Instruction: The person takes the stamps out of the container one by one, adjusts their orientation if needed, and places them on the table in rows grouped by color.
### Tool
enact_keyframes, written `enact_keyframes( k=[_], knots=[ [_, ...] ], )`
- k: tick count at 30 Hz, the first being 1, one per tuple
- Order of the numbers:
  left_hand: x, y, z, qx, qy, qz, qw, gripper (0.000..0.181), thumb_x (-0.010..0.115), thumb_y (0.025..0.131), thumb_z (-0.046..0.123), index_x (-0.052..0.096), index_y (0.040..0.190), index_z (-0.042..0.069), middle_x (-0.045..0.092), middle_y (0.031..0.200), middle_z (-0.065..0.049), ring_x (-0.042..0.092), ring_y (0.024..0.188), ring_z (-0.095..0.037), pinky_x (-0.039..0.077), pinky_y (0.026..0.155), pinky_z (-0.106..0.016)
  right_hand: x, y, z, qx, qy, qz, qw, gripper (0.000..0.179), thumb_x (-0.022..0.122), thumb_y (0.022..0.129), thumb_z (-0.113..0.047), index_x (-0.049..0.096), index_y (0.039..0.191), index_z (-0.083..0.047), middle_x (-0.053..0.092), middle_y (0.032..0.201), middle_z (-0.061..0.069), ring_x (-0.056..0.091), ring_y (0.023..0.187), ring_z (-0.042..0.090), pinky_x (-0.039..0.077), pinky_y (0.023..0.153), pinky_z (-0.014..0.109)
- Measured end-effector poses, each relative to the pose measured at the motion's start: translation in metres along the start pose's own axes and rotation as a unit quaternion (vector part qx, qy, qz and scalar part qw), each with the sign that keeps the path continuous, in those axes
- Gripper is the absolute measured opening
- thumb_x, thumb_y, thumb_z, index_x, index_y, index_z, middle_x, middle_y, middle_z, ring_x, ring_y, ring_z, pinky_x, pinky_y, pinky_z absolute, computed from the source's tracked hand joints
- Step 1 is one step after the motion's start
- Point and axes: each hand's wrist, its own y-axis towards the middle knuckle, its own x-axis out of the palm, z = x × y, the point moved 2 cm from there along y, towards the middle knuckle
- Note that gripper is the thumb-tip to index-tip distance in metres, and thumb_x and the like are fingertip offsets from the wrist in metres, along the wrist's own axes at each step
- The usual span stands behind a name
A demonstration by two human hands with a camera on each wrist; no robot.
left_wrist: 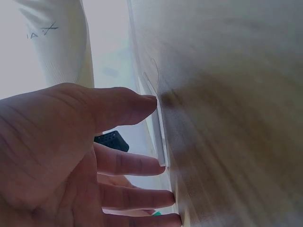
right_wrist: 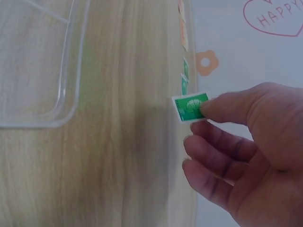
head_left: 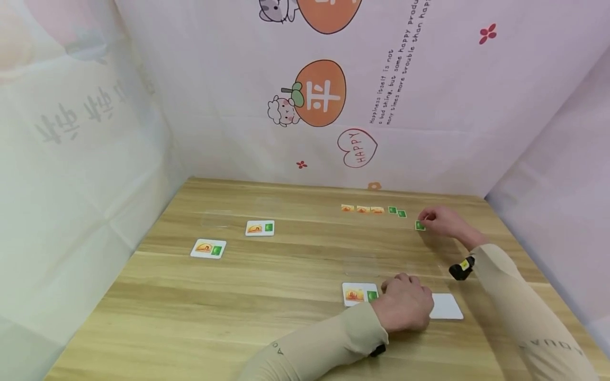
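A small green stamp (right_wrist: 191, 108) is pinched between the thumb and fingers of my right hand (head_left: 443, 221), above the right back part of the table. My left hand (head_left: 405, 302) is low over the front right of the table, beside a blank white card (head_left: 446, 306). In the left wrist view, its thumb touches a thin white card (left_wrist: 158, 127) lying flat, and its fingertips reach the tabletop. Just left of that hand is a white card with orange and green stamps (head_left: 359, 294), its right edge partly hidden.
Along the back lie several orange stamps (head_left: 362, 209) and two green stamps (head_left: 393, 210). Two stamped cards, one at the left (head_left: 208, 248) and another further back (head_left: 260, 228), rest on the wooden table. A clear plastic box (right_wrist: 71, 94) shows in the right wrist view. Cloth walls enclose the table.
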Motion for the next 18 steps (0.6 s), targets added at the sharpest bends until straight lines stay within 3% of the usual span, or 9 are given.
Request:
enact_keyframes(
  k=[18],
  knots=[
    [0.000, 0.000, 0.000, -0.005, -0.004, 0.001, 1.0000, 0.037, 0.054, 0.092, 0.057, 0.057, 0.122, 0.036, 0.054, 0.127, 0.007, 0.052, 0.112, -0.018, 0.052, 0.075, -0.046, -0.002, 0.018, 0.002, 0.026, -0.010, -0.025, 0.9993, 0.023, 0.054, 0.094, -0.007, 0.065, 0.110, 0.006, 0.066, 0.103, 0.025, 0.061, 0.083, 0.025, 0.049, 0.064, 0.032]
  ],
)
